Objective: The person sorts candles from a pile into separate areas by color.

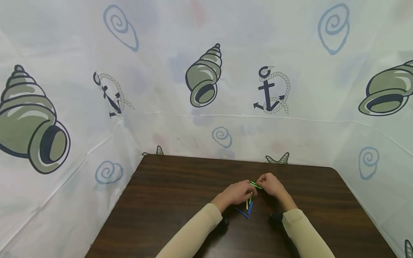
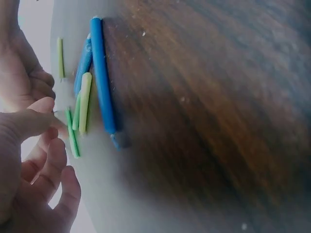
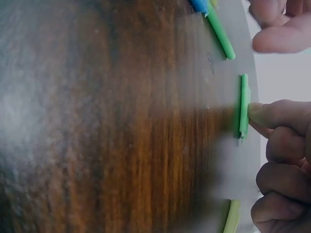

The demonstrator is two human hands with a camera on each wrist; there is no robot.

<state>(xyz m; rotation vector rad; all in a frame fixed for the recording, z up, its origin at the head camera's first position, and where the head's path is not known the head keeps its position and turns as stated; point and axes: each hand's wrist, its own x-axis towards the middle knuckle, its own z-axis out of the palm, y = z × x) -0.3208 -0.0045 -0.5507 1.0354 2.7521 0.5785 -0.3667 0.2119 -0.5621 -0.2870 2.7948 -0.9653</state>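
Left hand (image 1: 240,192): fingers loosely bent and apart, no grip seen; held over the upper end of the lower green stick. Nearby sticks could be swept aside by a low withdrawal.
Left blue stick (image 2: 102,77): laid slantwise on the worktop (image 1: 167,200); rolling could be caused by a brush from the wrist.
Yellow stick (image 2: 85,103): laid beside the lower green stick; displacement could be caused by a knock to either.
Lower green stick (image 1: 250,198): partly covered by the left hand; an unseen nudge is possible.
Right blue stick (image 1: 250,208): converged with the left blue stick; the corner could be opened by a bump.
Upper green stick (image 3: 244,107): located between the hands; could be skewed or snapped by excess pressure.
Right hand (image 1: 270,183): fingers curled, fingertips against the upper green stick; pinch or mere touch cannot be told.
Writing: none can be read.
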